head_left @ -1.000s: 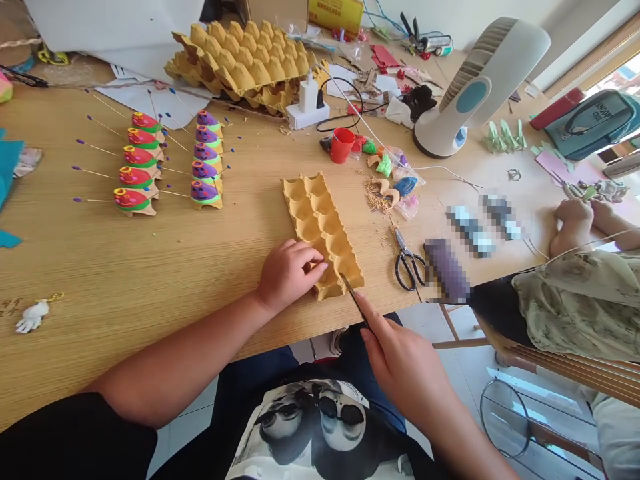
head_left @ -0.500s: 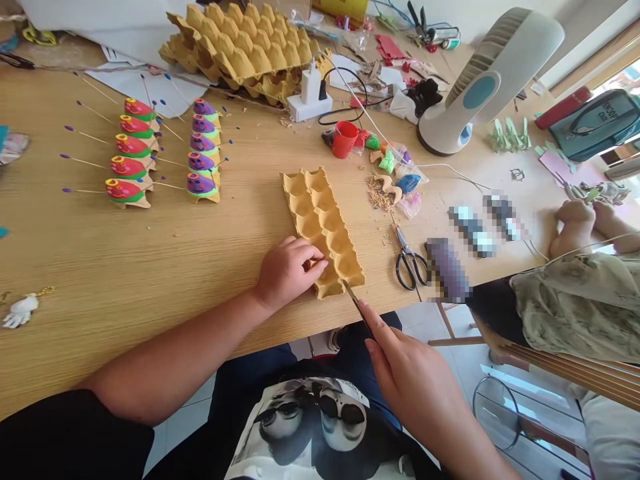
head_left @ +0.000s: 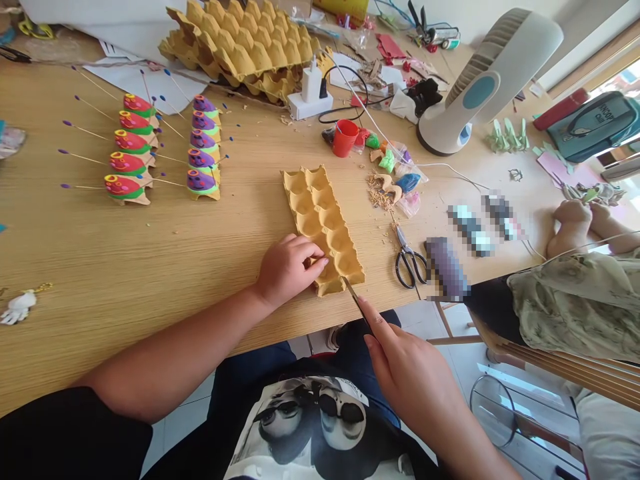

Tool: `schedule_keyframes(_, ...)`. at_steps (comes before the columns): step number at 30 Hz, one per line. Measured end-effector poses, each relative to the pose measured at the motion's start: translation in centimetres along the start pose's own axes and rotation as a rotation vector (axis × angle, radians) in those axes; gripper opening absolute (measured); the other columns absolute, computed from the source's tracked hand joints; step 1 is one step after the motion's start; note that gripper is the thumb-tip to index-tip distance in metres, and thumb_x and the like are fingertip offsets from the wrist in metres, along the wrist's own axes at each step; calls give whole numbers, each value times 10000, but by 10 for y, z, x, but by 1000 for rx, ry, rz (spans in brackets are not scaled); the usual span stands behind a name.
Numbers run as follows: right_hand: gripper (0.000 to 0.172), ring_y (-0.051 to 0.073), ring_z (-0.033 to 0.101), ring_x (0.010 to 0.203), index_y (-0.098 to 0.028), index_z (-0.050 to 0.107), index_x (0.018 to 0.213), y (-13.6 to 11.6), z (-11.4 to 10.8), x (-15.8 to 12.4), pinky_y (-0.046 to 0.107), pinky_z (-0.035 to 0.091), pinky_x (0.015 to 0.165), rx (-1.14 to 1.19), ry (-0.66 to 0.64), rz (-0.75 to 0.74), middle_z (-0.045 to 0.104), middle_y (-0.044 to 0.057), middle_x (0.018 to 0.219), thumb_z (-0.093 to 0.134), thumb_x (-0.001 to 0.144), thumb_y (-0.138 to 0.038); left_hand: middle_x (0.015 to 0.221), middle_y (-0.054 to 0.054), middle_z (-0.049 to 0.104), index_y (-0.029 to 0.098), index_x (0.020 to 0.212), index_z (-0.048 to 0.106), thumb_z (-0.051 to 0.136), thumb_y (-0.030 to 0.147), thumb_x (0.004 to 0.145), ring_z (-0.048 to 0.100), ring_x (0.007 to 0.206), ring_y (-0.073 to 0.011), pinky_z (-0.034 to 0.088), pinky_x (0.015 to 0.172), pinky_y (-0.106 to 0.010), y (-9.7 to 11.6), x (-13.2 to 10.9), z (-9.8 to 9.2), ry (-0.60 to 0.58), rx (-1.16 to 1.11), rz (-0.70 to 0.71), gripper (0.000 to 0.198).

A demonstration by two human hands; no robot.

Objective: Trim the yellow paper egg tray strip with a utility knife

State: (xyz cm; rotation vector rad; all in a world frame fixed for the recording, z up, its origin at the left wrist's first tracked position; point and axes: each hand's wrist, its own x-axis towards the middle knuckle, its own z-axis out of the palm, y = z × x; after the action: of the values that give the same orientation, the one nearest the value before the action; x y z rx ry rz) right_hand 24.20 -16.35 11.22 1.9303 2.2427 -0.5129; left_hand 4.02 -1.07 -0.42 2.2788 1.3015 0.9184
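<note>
Yellow egg tray (head_left: 320,220), red cup (head_left: 345,138), black-handled scissors (head_left: 411,261), light wood-grain table (head_left: 150,267).

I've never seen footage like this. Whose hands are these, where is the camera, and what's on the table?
There is no machine here: a person wears one camera on the head, looking down at their own bare hands. The left hand holds down a yellow egg-carton strip lying on the wooden table. The right hand holds a thin knife with its tip at the strip's near end. Beside it lie scissors. Farther back are painted figures in two rows, a stack of egg trays, a red cup and a fan. The hands at the right edge belong to another person.
</note>
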Motion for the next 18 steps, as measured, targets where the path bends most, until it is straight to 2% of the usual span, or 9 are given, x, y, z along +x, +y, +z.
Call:
schedule_keyframes(12, 614, 192, 675, 651, -271, 223, 1615, -1, 1, 1, 281, 320, 514, -15, -7, 4, 692, -17, 800, 397, 1028, -223, 796, -8, 687, 211, 804, 709, 682, 294, 876, 589, 807, -190, 466, 739, -324, 0, 0, 0, 3, 2, 0, 113)
schedule_keyframes(18, 615, 174, 642, 586, -253, 259, 1609, -8, 3, 3, 288, 274, 490, -118, -5, 26, 678, -23, 746, 428, 1018, -229, 787, -12, 684, 213, 789, 702, 681, 300, 875, 587, 799, -192, 464, 737, -326, 0, 0, 0, -3, 7, -5, 123)
